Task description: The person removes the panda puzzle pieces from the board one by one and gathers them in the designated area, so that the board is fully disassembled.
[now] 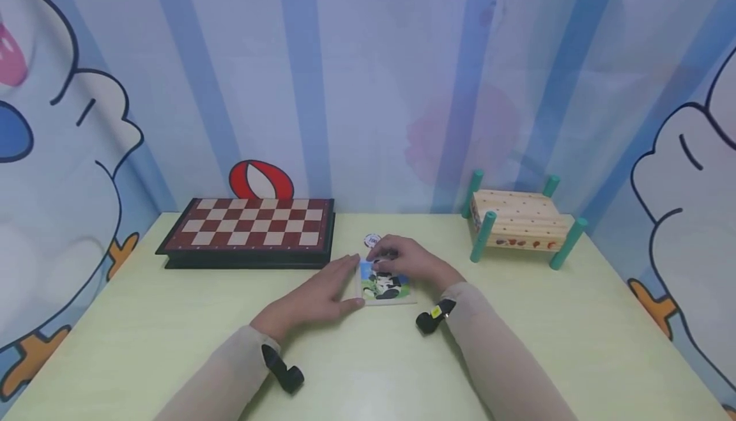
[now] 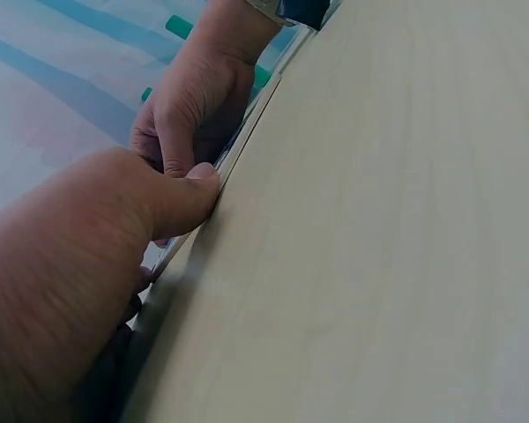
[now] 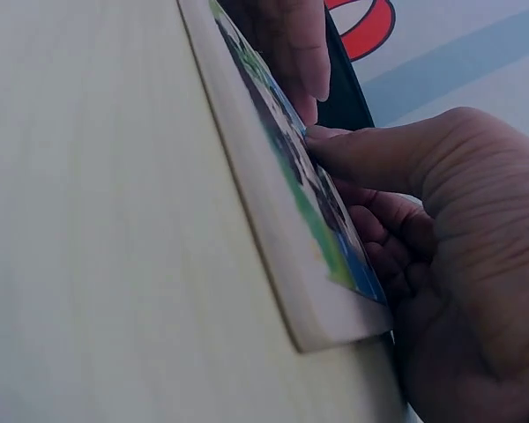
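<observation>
A small square picture puzzle (image 1: 386, 287) in a pale wooden frame lies on the table, with a black-and-white animal on green and blue. My left hand (image 1: 322, 293) rests along its left side, fingertips at the upper corner and thumb at the lower one. In the left wrist view that thumb (image 2: 189, 194) touches the frame's edge. Over the upper part of the picture is my right hand (image 1: 411, 258), fingers bent and thumb on the picture. The right wrist view shows this thumb (image 3: 361, 154) at the picture's far edge; I cannot tell whether a piece is pinched there.
Just behind the puzzle lies a round white chip (image 1: 372, 240) with a dark patterned rim. A red-and-white chessboard box (image 1: 253, 229) stands at back left. At back right is a wooden pegboard toy (image 1: 517, 216) with green posts. A striped cloth backdrop (image 1: 374, 89) borders the table.
</observation>
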{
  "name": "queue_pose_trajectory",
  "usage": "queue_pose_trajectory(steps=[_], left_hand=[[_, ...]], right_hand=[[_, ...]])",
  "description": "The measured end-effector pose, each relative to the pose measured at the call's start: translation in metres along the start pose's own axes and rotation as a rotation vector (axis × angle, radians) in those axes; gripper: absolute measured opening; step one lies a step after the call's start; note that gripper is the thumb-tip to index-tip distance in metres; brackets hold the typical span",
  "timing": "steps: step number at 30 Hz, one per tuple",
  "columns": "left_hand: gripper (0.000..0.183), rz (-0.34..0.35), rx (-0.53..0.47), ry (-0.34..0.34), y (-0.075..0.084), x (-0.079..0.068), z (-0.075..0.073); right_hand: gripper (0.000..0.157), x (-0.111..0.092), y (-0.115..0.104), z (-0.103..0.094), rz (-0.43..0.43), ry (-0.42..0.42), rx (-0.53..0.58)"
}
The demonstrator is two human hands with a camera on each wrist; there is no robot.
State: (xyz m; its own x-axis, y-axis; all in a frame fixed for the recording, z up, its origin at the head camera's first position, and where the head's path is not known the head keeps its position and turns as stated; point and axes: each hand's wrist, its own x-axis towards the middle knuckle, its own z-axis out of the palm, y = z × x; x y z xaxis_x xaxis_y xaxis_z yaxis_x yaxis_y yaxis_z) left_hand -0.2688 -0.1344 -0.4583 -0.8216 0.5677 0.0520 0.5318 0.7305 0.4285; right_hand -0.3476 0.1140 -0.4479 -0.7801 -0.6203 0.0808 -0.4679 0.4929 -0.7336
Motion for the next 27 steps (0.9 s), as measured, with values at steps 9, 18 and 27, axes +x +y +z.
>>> queue_pose_trajectory(steps=[9, 18, 27], left_hand=[[0.086, 0.032, 0.110, -0.031, 0.0010, 0.0009, -0.0023], [0.086, 0.019, 0.040, -0.020, 0.0036, 0.0014, -0.0075], [0.086, 0.031, 0.030, -0.006, 0.0004, 0.0038, -0.0039]], right_hand=[[0.009, 0.0003, 0.0029, 0.0026, -0.015, 0.060, 0.004], [0.011, 0.0041, 0.0047, 0.0009, -0.005, 0.040, 0.026], [0.011, 0.0009, 0.0040, 0.0010, -0.002, 0.073, 0.032]])
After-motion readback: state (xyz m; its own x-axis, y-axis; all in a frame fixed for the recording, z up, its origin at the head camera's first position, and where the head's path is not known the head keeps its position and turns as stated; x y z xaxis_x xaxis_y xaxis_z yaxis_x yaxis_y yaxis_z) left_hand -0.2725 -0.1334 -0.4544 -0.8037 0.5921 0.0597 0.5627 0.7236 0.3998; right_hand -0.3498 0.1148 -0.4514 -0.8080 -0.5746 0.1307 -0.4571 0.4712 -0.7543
